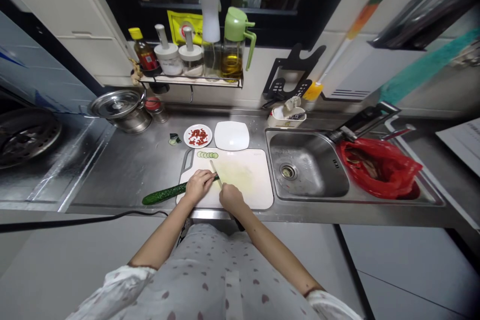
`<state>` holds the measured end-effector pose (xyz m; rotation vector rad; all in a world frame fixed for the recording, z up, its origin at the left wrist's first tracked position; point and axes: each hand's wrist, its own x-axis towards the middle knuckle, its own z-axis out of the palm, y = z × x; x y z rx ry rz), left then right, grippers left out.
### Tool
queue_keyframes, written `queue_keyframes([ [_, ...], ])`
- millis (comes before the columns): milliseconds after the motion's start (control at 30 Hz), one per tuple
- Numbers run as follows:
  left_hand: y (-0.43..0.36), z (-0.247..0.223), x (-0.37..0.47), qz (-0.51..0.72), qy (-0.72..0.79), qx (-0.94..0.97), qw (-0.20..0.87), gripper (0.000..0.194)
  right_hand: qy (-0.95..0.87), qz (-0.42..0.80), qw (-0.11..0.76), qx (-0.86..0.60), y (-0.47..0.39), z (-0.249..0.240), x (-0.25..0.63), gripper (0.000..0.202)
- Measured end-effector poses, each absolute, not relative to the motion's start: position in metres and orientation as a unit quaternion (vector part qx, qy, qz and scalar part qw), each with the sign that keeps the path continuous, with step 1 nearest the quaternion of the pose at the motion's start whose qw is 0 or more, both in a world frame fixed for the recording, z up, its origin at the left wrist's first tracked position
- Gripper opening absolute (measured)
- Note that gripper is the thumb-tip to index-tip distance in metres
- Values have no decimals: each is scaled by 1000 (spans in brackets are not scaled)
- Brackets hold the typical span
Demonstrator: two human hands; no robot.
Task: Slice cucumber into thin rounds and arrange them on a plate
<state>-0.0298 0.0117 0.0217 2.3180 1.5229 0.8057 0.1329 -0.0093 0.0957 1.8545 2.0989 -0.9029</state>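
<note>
A long dark green cucumber [164, 195] lies slanted across the left edge of the white cutting board [258, 180]. My left hand [200, 185] is closed over its right end and presses it to the board. In my right hand [231, 198] is a kitchen knife [215, 170], its handle wrapped by my fingers. The blade stands on edge at the cucumber's cut end, close to my left fingertips. Several thin cucumber slices [207, 155] lie in an overlapping row at the board's upper left.
Behind the board stand a plate of chopped red pieces [198, 136] and a white plate [231, 135]. Dark green scraps [174, 139] lie to their left. A lidded pot [122, 110] is at the back left. The sink [307, 165] holds a red plastic bag [378, 167] at its right.
</note>
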Motion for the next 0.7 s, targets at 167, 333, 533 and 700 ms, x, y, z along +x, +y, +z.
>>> queue_keyframes([
  [167, 12, 22, -30, 279, 524, 794, 128, 23, 712, -301, 96, 628, -6, 92, 130, 30],
  [333, 11, 23, -29, 283, 524, 793, 128, 23, 711, -300, 97, 628, -3, 93, 128, 31],
  [533, 11, 25, -29, 281, 523, 795, 126, 23, 713, -301, 96, 626, -10, 87, 131, 30],
  [700, 11, 25, -29, 284, 522, 794, 128, 24, 712, -298, 94, 629, -15, 82, 134, 28],
])
